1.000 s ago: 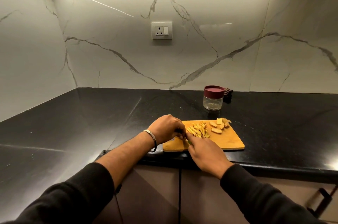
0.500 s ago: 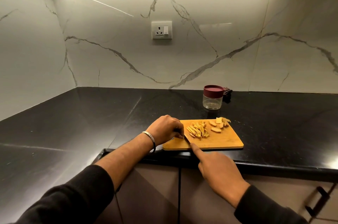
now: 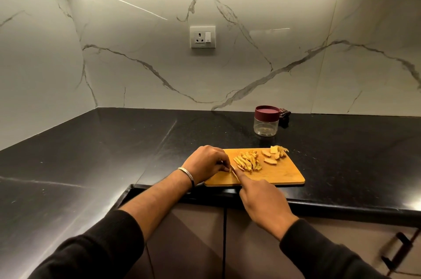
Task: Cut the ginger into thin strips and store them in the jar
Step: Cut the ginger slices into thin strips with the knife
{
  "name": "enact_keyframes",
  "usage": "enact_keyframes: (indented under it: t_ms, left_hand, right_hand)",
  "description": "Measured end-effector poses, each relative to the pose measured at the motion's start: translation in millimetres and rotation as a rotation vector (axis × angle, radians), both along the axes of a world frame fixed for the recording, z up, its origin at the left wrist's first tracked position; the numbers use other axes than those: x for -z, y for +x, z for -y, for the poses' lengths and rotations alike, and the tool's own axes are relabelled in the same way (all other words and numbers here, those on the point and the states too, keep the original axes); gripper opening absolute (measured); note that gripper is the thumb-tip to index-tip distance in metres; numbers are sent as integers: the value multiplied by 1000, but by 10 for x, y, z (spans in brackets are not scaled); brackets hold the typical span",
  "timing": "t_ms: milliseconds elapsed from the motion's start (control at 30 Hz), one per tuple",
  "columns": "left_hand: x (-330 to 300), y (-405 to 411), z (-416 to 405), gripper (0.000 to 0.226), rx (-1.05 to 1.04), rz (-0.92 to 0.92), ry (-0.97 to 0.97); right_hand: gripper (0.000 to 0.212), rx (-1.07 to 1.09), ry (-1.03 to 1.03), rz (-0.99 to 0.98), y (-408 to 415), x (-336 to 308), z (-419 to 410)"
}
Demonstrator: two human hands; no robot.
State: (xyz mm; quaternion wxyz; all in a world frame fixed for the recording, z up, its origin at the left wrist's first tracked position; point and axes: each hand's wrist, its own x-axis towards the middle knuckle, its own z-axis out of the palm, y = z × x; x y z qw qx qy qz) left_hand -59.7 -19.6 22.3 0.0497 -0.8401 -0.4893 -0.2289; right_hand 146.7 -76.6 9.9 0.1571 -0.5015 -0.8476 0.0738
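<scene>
Pale yellow ginger strips (image 3: 247, 162) lie heaped on the middle of a wooden board (image 3: 282, 175), just right of both hands. Uncut slices (image 3: 272, 157) sit near the board's far right corner, apart from the heap.

The left hand (image 3: 206, 162) rests on the board's left end, fingers curled down, fingertips pinching something small against the wood; whether it is a ginger piece cannot be told. A metal bangle (image 3: 186, 172) circles that wrist.

The right hand (image 3: 262, 199) comes in from the near edge, fingers curled round a knife handle, forefinger stretched along the back of the blade. The knife (image 3: 235, 175) is mostly hidden; only a thin strip of blade shows, its tip meeting the left fingertips, beside the near left edge of the heap.

The jar (image 3: 266, 122), clear with a maroon lid on, stands on the black counter (image 3: 114, 153) behind the board, well apart from both hands. A dark cloth (image 3: 284, 113) lies just behind it by the marble wall (image 3: 136, 51), which carries a socket (image 3: 202, 36).
</scene>
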Motion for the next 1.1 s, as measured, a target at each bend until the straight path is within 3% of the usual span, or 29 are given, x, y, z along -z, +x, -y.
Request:
enact_keyframes:
  t_ms: [467, 867, 1100]
  left_hand:
    - [-6, 5, 13, 13, 14, -49, 36]
    - [20, 13, 31, 12, -14, -6, 37]
    - [39, 1, 53, 10, -10, 6, 49]
  right_hand:
    - [55, -32, -44, -58, -116, -36, -167]
    - [58, -56, -65, 19, -56, -53, -93]
    - [62, -12, 79, 170, 114, -13, 141]
